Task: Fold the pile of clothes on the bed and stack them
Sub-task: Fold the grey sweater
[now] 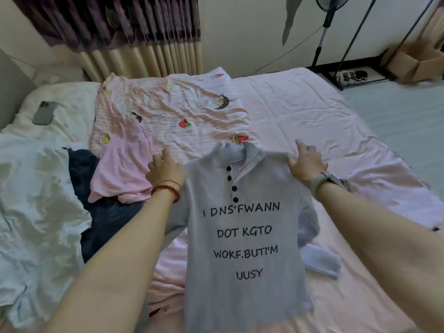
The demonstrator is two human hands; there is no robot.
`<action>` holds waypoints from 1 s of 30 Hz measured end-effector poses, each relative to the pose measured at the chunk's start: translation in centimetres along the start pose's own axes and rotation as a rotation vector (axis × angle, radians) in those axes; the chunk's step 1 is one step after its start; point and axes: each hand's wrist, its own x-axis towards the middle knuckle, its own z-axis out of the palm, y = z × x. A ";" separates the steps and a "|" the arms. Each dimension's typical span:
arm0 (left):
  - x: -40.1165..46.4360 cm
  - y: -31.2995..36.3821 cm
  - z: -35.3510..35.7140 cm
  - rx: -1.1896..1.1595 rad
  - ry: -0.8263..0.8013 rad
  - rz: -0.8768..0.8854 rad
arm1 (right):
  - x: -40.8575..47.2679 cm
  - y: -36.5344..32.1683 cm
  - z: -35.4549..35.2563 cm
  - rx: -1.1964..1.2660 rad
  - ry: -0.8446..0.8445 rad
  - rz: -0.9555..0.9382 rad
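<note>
Clothes wait in a loose heap on the left side of the pink-sheeted bed (300, 111): a pale pink knit top (120, 169) lies over something dark navy (101, 212), with a rumpled white garment (36, 200) nearer the edge. One piece is already out of the heap, a light grey polo shirt with black buttons and black printed lettering (245, 236), held up by its shoulders so it hangs front-on above the sheet. The left hand (165, 169) has its fingers curled round the shirt's left shoulder seam, and the right hand (305, 162), a watch on its wrist, pinches the other shoulder. The fabric looks thin, soft and light; it drapes limply, one sleeve (310, 227) flopping loose, so I would expect it to crease and slide easily instead of keeping its shape. Holding both shoulder points seems the sensible grip, since that keeps the body square for laying flat. A pink striped cartoon-print sheet (173, 109) is spread behind, and a grey phone (45, 112) rests on a pillow.
</note>
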 end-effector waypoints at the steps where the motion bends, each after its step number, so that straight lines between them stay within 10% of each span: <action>1: 0.2 -0.4 1.8 -0.006 -0.012 0.016 | 0.5 -0.1 2.0 0.043 -0.036 -0.026; 8: -11.4 -8.5 14.0 -0.218 -0.368 -0.254 | -8.6 7.7 15.2 0.234 -0.421 0.173; 18: -22.0 -17.5 20.8 -0.322 -0.380 -0.759 | -17.1 18.6 23.5 0.482 -0.393 0.732; 25: -24.9 -16.8 19.4 -0.367 -0.200 -0.640 | -19.0 20.5 21.4 0.513 -0.301 0.589; 30: -25.1 -16.0 17.8 0.115 -0.258 -0.680 | -21.2 22.1 18.9 0.304 -0.387 0.390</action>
